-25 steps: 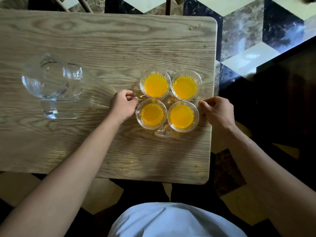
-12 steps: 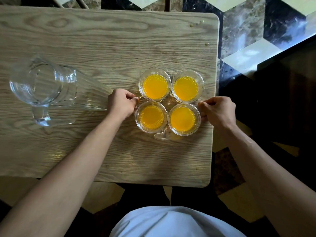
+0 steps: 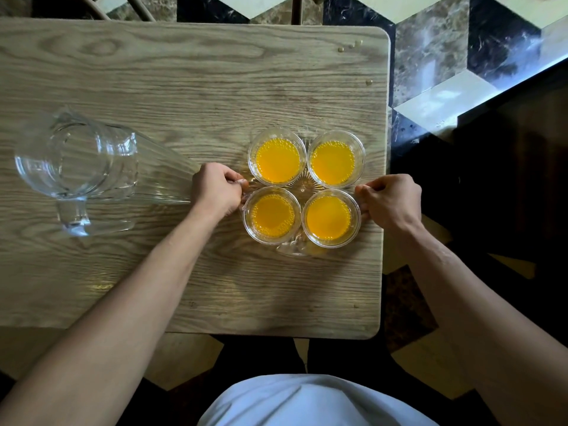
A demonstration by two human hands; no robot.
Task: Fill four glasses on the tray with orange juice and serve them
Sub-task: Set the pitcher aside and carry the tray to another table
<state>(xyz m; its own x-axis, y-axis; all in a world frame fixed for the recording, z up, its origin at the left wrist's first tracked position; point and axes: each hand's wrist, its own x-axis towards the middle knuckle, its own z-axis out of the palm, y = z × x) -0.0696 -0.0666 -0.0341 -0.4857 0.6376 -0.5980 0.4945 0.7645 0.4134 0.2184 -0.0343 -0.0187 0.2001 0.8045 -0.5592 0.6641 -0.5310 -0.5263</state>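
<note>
Seen from above on a wood-grain table [image 3: 184, 87]: four clear glasses, each holding orange juice, set two by two on one clear glass tray [image 3: 292, 250] near the table's right edge. Far pair: far-left glass [image 3: 277, 158] and far-right glass [image 3: 335, 158], rims nearly touching. Near pair: near-left glass [image 3: 272, 215] and near-right glass [image 3: 331, 218], also side by side. Two bare hands, one at each side of the tray: left hand [image 3: 216, 190] curled shut, fingers pinching the tray's left rim beside the near-left glass; right hand [image 3: 392, 202] likewise closed, thumb and fingers pinching the tray's right rim beside the near-right glass. One empty clear jug [image 3: 76, 167] upright well to the left, handle toward the near side. A few small droplets [image 3: 350, 47] near the far right corner. Below, a patterned tile floor [image 3: 445, 56] and white clothing [image 3: 307, 401] at the bottom edge.
</note>
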